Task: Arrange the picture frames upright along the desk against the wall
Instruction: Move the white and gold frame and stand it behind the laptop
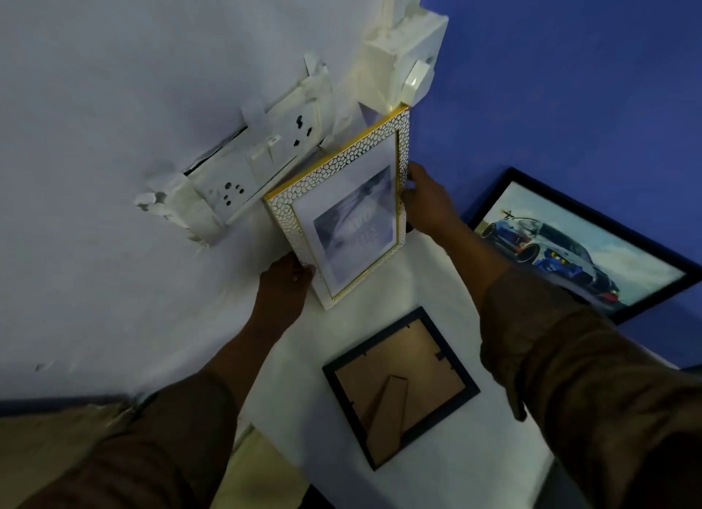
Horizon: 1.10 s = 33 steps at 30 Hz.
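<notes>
We've got the white pebble-textured frame with gold trim (342, 208) standing in the desk corner, left hand (285, 284) on its lower edge, right hand (427, 199) on its far side. A dark square frame (400, 387) lies face-down on the white desk (475, 451); a black-framed car picture (577, 246) leans on the blue wall (569, 90).

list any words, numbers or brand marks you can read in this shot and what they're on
None can be read for certain.
White and gold frame: faint lettering on the print inside, too blurred to read.
Car picture in the black frame: a small mark on the car's side, too small to read.
Switch and socket panel: no visible text.
Face-down dark frame: plain backing, no label.
</notes>
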Tool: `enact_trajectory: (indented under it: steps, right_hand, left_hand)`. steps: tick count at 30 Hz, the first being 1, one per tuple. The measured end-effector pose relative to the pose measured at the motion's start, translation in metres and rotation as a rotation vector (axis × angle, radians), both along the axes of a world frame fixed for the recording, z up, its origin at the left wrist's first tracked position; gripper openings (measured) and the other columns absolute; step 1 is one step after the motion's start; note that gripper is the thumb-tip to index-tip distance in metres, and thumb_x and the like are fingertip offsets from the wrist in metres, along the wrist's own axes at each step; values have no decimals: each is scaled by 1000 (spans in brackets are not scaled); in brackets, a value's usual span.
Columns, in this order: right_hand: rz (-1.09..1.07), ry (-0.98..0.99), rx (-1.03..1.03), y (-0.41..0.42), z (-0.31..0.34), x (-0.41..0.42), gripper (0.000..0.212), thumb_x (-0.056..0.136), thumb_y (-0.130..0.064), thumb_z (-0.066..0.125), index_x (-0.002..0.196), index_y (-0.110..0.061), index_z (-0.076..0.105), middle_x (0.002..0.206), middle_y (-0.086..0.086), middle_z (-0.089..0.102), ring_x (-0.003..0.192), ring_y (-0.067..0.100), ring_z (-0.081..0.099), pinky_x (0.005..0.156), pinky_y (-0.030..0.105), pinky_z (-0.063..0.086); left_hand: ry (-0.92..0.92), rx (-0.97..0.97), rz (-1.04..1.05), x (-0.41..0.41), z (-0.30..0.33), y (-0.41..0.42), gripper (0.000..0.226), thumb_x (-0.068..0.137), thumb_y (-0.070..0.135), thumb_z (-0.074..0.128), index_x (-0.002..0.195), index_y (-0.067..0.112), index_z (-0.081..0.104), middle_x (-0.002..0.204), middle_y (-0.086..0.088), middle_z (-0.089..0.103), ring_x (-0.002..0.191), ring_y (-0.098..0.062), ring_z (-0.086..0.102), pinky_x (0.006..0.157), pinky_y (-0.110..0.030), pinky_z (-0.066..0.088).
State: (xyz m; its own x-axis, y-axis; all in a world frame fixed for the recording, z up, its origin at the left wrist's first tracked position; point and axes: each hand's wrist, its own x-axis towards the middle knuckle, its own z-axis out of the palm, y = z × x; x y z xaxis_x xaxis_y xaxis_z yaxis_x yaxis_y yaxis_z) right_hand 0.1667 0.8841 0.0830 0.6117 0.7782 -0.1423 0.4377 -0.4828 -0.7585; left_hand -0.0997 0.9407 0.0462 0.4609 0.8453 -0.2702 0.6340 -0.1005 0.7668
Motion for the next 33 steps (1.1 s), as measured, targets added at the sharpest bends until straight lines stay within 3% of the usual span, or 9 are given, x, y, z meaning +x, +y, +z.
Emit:
enact_trajectory:
  steps: [5,8,10,12,14,17,21,27,33]
  right_hand:
    - [-36,40,40,4,-9,6,29,105,-18,47,132,-12,54,127,4,60,114,19,55,87,26,44]
    - [-17,75,74,-9,-11,6,22,103,-15,52,123,-9,58,116,0,60,108,17,57,74,14,47]
    - [4,91,107,-29,-10,3,20,102,-13,55,120,-6,60,114,7,64,99,14,58,65,2,44]
    - [30,93,138,-59,-8,2,20,101,-15,57,117,-5,60,108,11,68,90,14,60,72,11,49]
    - [39,99,150,-94,-3,3,23,98,-24,60,114,-8,60,98,9,68,88,16,61,80,30,50]
    - [-52,285,247,-150,19,2,27,93,-27,67,117,-15,62,104,15,71,94,24,67,82,39,56]
    - [-213,378,423,-238,55,2,28,94,-26,68,115,-9,64,100,7,74,93,20,69,85,38,58]
    - [-178,75,388,-361,109,-2,25,94,-34,68,115,-21,66,95,1,74,77,-1,67,78,31,54]
    - [-82,-9,341,-430,141,-38,32,92,-46,65,119,-30,64,116,-10,72,107,4,68,91,28,54]
  left_hand:
    - [-28,122,-126,-12,-7,0,21,99,21,59,100,3,70,90,-10,75,80,-24,69,78,-37,56]
    - [-33,130,-138,-24,-2,-9,20,99,19,61,104,4,72,98,-4,77,80,-12,69,68,-3,47]
    - [-49,146,-133,-32,3,-19,19,98,18,62,110,6,72,102,0,75,87,-9,69,69,4,42]
    - [-92,204,-160,-39,15,-34,21,97,13,62,115,7,72,106,3,72,93,-8,68,72,6,40]
    - [-164,269,-200,-43,29,-47,21,97,7,62,115,9,72,109,1,73,94,-4,66,77,2,43]
    - [-265,277,-187,-38,60,-68,13,98,11,60,104,16,71,96,0,73,84,-3,62,75,-13,48]
    - [-336,263,-174,-25,108,-107,15,99,22,60,108,15,70,96,3,72,83,1,64,73,-16,49]
    - [-282,379,-428,1,168,-182,5,96,26,64,97,26,69,86,8,72,77,1,65,73,-23,50]
    - [-234,391,-647,30,197,-249,14,94,35,65,96,23,73,91,1,76,90,-17,72,83,-46,55]
